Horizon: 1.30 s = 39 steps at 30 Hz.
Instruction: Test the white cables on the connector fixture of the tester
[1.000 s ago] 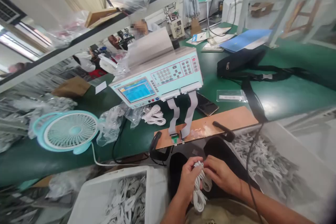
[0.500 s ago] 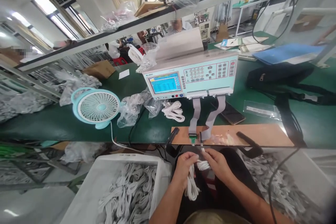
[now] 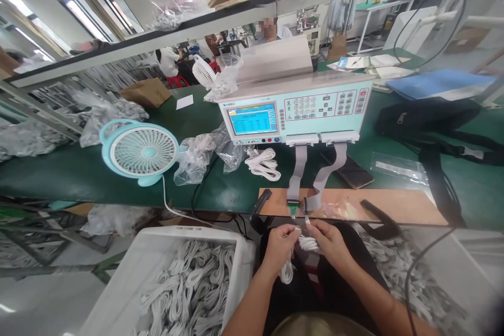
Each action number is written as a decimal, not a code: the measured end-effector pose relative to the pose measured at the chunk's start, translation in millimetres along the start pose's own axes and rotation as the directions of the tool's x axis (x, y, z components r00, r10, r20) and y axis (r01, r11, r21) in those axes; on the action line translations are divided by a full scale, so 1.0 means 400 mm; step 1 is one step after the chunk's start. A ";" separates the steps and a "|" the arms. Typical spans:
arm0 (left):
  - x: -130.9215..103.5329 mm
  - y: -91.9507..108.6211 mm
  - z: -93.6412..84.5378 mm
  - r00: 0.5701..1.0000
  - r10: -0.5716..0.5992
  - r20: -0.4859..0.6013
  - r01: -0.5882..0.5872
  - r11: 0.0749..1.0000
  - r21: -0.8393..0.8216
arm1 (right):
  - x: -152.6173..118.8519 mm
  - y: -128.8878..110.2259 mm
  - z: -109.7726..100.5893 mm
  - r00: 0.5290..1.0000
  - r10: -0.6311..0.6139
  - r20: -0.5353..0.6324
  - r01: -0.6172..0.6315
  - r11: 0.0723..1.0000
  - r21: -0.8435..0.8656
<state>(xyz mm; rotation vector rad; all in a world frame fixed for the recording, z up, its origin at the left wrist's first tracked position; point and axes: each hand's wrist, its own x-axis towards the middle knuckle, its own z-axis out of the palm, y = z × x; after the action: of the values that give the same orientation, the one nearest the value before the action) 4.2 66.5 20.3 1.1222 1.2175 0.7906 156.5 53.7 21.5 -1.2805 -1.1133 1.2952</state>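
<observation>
My left hand (image 3: 280, 245) is closed in a pinch on one end of a coiled white cable (image 3: 309, 243), just below the green connector board (image 3: 293, 209). A loop of white cable hangs beneath that hand. My right hand (image 3: 331, 242) pinches the cable's other end, with its plug at the black connector (image 3: 306, 207); whether it is fully seated I cannot tell. Grey ribbon cables (image 3: 298, 170) run from both connectors up to the tester (image 3: 291, 107), whose screen (image 3: 254, 119) is lit blue.
A wooden board (image 3: 394, 205) lies along the bench edge, with black clamp handles (image 3: 262, 207). A white bin (image 3: 136, 273) of coiled cables stands at lower left. On the green bench are a fan (image 3: 144, 151), a cable coil (image 3: 263, 164), plastic bags (image 3: 195, 157) and a dark phone (image 3: 350, 169).
The camera view has shifted slightly. Different large text now shows on the tester's screen. Both hands keep their pinches, and the cable loop below my left hand shows shorter.
</observation>
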 end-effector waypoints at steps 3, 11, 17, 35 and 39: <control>0.001 0.023 -0.018 0.991 -0.007 0.133 -0.003 0.997 0.072 | -0.002 -0.019 0.013 0.990 0.143 0.000 -0.141 0.976 0.165; 0.021 0.032 -0.018 0.992 0.122 0.005 -0.122 0.990 0.064 | 0.002 -0.022 0.038 0.954 0.293 -0.057 -0.246 0.881 0.405; 0.034 0.009 0.004 0.997 0.037 -0.073 -0.040 0.998 -0.042 | 0.001 -0.013 0.033 0.967 0.255 -0.019 -0.233 0.908 0.349; 0.041 -0.018 0.051 0.966 0.053 -0.255 -0.101 0.978 -0.182 | 0.003 -0.006 0.032 0.968 0.241 -0.077 -0.215 0.944 0.249; 0.050 0.005 0.049 0.965 0.054 -0.258 -0.115 0.967 -0.227 | 0.011 -0.002 0.030 0.959 0.273 -0.080 -0.244 0.933 0.265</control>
<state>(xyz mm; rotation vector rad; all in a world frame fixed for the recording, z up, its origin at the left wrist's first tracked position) 27.5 81.1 15.4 0.8988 1.2472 1.1412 144.7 58.5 22.2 -1.3201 -0.6861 1.4842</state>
